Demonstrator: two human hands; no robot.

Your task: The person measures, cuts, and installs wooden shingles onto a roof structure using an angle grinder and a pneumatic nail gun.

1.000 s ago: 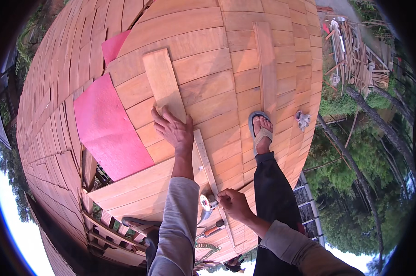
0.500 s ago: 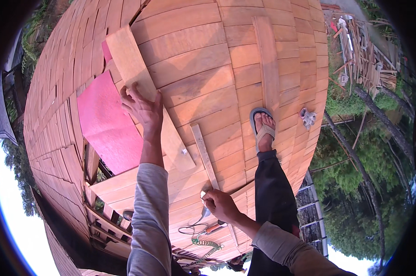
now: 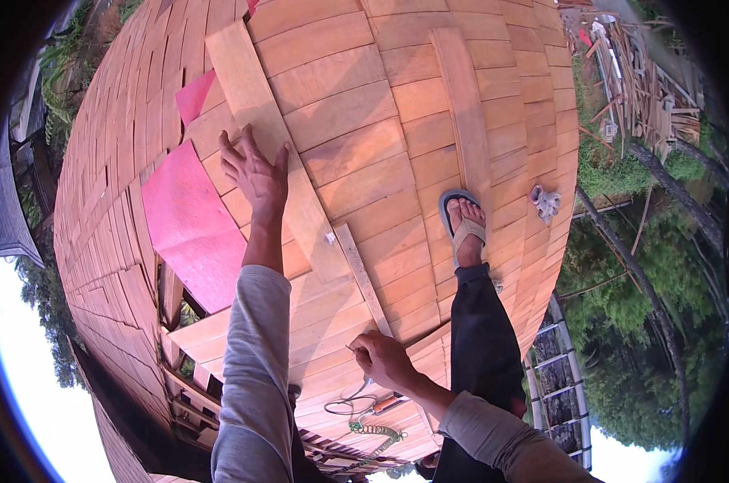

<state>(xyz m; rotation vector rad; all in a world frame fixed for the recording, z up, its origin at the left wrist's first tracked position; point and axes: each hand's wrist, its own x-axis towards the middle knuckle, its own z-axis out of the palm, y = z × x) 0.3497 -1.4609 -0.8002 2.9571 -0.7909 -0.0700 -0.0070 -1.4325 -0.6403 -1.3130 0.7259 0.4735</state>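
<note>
My left hand (image 3: 256,177) rests with spread fingers across a long pale wooden board (image 3: 264,109); the thumb lies along its right edge and the fingers reach over the left. This board lies slantwise on rows of wooden shingles (image 3: 332,121). My right hand (image 3: 387,361) is closed, with a thin bit poking out of the fingers that is too small to name. It is beside the near end of a narrow wooden strip (image 3: 363,278), whose far end meets the long board's right edge. Pink sheeting (image 3: 191,225) shows left of my left hand.
Another plank (image 3: 461,101) lies beyond my sandaled foot (image 3: 466,225). A crumpled plastic bag (image 3: 546,204) is to its right. A coiled green hose (image 3: 381,435) and an orange-handled tool (image 3: 389,404) lie near me. Open framing (image 3: 191,394) shows at lower left; a ladder (image 3: 558,374) stands at right.
The long board has slid away from me and to the right under my left hand, uncovering more pink at its left. My right hand stays closed near the narrow strip.
</note>
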